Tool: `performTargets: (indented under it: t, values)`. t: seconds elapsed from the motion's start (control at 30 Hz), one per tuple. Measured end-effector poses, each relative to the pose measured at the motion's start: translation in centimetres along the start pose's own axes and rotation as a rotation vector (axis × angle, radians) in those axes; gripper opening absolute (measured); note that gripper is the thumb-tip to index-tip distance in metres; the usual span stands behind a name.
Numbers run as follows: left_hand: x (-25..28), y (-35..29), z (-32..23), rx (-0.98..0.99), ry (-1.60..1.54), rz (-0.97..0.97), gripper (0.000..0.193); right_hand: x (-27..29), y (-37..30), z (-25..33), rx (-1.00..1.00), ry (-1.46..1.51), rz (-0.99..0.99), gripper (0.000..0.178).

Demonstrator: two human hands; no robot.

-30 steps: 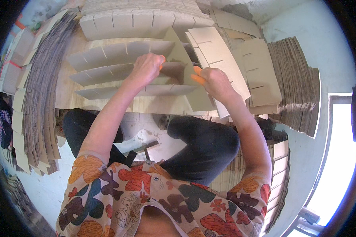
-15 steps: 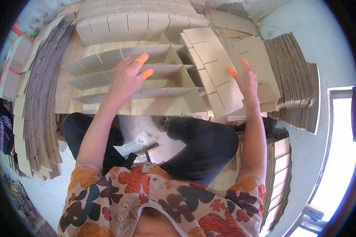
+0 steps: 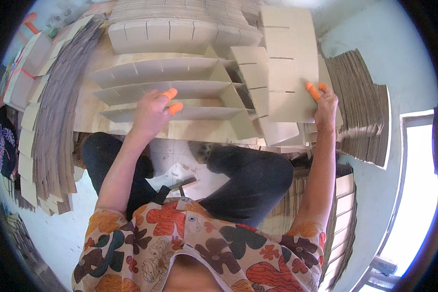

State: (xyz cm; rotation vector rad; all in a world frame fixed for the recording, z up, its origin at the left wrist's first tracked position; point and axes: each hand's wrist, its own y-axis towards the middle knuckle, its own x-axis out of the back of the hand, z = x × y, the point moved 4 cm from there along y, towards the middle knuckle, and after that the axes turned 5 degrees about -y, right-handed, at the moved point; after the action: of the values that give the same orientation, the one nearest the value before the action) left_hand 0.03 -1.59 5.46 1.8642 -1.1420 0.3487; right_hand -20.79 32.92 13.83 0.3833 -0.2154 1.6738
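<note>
Three slotted cardboard strips [image 3: 165, 90] stand on edge in parallel at 11 o'clock. The left hand [image 3: 153, 109] rests on them, fingers curled and closed on nothing. At 2 o'clock, the right hand [image 3: 324, 104] pinches one slotted cardboard divider [image 3: 288, 63], now lifted higher than before.

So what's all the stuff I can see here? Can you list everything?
slotted card strips: four standing in a row, pale tan, on the board ahead
cross strips: a few, pale tan, slotted into the row's right end
slotted card sheet: one, pale tan, held up at the right
cardboard stacks: many, grey-brown, left, top and right
wooden board: one, light, under the strips
floor: pale blue
finger covers: four showing, orange, on fingertips
left hand: resting on the strips
right hand: gripping the sheet's lower edge
</note>
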Motion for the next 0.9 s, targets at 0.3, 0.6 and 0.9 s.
performTargets:
  t: [0.3, 0.6, 0.9]
  values:
    - [-3.9, -1.3, 0.2, -0.079, 0.064, 0.219, 0.020, -10.9, -5.2, 6.3, 0.520, -0.509, 0.212, 0.056]
    - [-4.3, -0.7, 0.0, -0.034, 0.041, 0.195, 0.012, -13.8, -6.1, 7.3, 0.448, -0.597, 0.351, 0.053]
    - [-4.9, -0.7, 0.7, -0.026, 0.035, 0.177, 0.012, -14.3, -5.4, 6.4, 0.627, -0.470, 0.325, 0.057]
